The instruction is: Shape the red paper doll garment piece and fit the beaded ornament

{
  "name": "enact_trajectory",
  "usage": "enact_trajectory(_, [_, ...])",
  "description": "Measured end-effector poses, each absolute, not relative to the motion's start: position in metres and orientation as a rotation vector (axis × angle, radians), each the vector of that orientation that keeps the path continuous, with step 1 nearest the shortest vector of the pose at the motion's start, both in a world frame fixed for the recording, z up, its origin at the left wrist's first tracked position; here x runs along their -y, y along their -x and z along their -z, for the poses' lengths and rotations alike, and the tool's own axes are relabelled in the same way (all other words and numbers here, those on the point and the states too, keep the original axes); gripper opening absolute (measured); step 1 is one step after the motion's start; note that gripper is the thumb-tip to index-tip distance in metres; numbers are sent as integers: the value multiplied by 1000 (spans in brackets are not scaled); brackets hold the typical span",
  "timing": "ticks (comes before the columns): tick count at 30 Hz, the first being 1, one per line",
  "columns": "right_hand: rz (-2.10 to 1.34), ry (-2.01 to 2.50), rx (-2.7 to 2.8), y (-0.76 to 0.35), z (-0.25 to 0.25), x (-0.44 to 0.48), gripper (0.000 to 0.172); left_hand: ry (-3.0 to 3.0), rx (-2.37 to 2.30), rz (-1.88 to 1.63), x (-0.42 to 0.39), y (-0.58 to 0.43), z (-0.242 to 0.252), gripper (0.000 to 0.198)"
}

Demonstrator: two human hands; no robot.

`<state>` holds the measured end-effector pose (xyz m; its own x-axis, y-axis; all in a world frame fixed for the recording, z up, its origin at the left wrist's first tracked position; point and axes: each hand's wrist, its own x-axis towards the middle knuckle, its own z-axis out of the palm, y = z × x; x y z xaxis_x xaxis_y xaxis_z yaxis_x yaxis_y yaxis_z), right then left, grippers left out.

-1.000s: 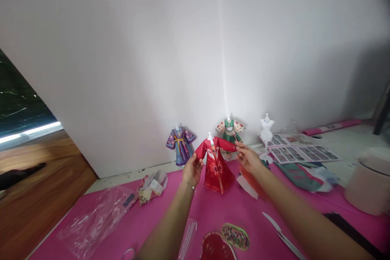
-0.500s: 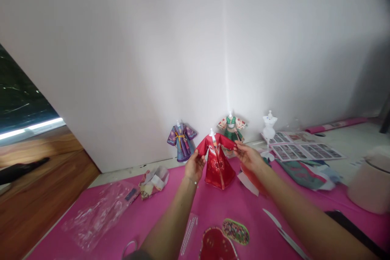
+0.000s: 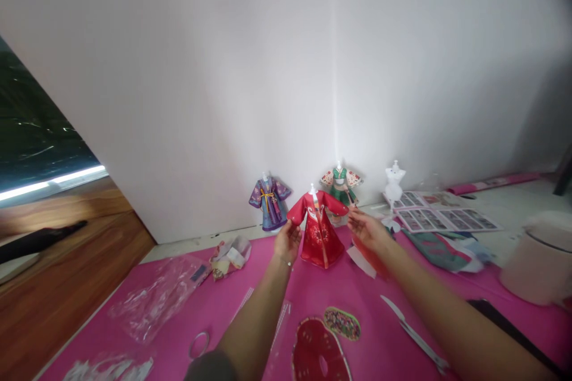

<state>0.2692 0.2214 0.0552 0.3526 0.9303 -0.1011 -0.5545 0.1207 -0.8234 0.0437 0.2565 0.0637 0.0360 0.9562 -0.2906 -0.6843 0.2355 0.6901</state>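
Note:
A red doll robe (image 3: 322,238) with pale embroidery hangs on a small white doll dress form, its sleeves spread to both sides. The fingertips of my left hand (image 3: 287,242) pinch the lower edge of the left sleeve. At the end of the other sleeve are the closed fingertips of my right hand (image 3: 369,231). Behind stand a purple-blue doll robe (image 3: 269,201) and a green doll outfit (image 3: 339,180), each on its own form. An orange-red cloth piece with white (image 3: 363,262) lies under my right hand.
A bare white dress form (image 3: 394,184) stands right, by printed picture sheets (image 3: 442,220). On the pink mat lie a red beaded piece (image 3: 319,351), an oval bead-covered piece (image 3: 342,323), scissors (image 3: 413,333), a ring (image 3: 199,345) and clear plastic bags (image 3: 161,297). A pinkish container (image 3: 534,262) stands right.
The camera view has shifted slightly, so more of the near mat shows. Both hands stay at the robe's sleeves; the right fingertips now sit farther out at the sleeve's end.

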Motion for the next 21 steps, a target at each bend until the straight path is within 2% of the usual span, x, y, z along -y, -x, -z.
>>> enact_trajectory(12, [-1267,1158,682,-266,-62,-138,35,-470,-948,-1345,-190,-29,-89,32])
enact_trajectory(15, [-1297,1222,847,-249,-54,-105,34,-632,-928,-1360,-153,-25,-100,25])
enact_trajectory(18, [-1294,1282,1038,-226,-33,-68,31,-835,-905,-1352,-99,-16,-99,5])
enact_trajectory(21, [-1254,1338,1235,-205,-8,-37,24,-1038,-943,-1295,-40,0,-82,10])
